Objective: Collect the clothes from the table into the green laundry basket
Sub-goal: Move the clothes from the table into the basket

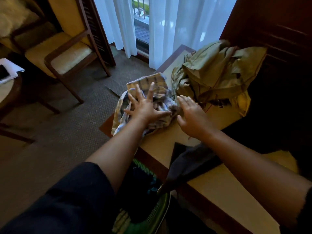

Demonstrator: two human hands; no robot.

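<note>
Pressing flat with fingers spread, the left hand (146, 109) is lying on the checked cloth (152, 86) at the tabletop's (219, 188) left edge. The right hand (192, 116) is reaching open just beside it, near the olive garment (214, 70). The green laundry basket (152, 218) is standing below on the carpet (67, 132).

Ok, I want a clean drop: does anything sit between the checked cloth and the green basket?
Nothing visible blocks it. Only a dark garment drapes off the table by the green laundry basket, clear of the checked cloth.
</note>
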